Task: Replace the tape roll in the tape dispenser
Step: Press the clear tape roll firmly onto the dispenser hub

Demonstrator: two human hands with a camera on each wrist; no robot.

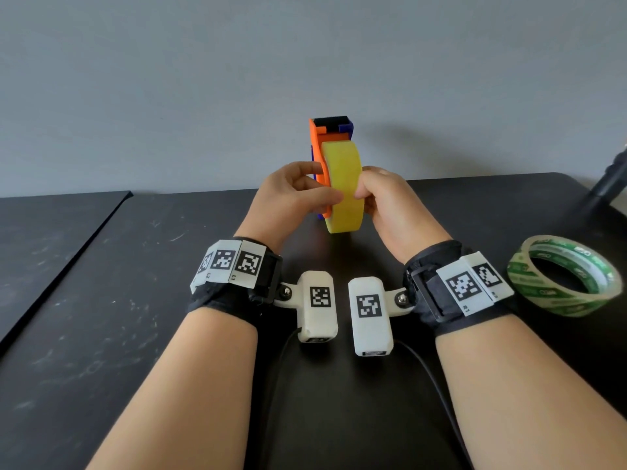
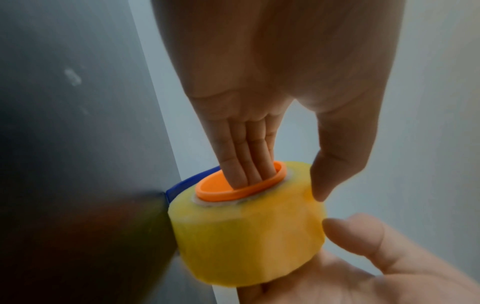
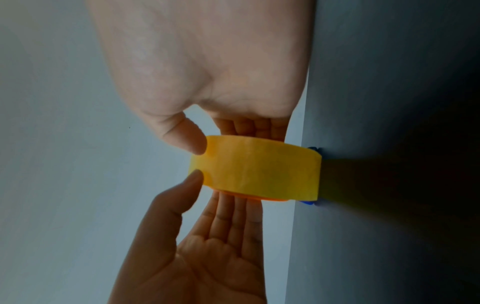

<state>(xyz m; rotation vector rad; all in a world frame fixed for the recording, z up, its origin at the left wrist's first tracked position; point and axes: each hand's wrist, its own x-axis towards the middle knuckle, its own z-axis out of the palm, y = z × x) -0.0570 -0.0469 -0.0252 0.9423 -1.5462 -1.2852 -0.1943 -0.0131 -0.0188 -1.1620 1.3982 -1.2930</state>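
An orange and blue tape dispenser [image 1: 330,130] stands upright near the table's back edge, with a yellow tape roll [image 1: 342,184] on its right side. In the left wrist view the yellow roll [image 2: 246,242] sits around the orange hub [image 2: 221,195]. My left hand [image 1: 325,188] has its straight fingers [image 2: 246,148] inside that hub and its thumb on the roll's outer face. My right hand [image 1: 364,195] grips the roll from the right. Its thumb [image 3: 187,137] presses the outer face of the roll [image 3: 259,170], and its fingers reach across the far side.
A green-printed tape roll [image 1: 559,276] lies flat on the black table [image 1: 169,266], just right of my right wrist. A black post [image 1: 610,184] rises at the far right edge. A second dark tabletop [image 1: 51,225] adjoins on the left. A grey wall stands right behind the dispenser.
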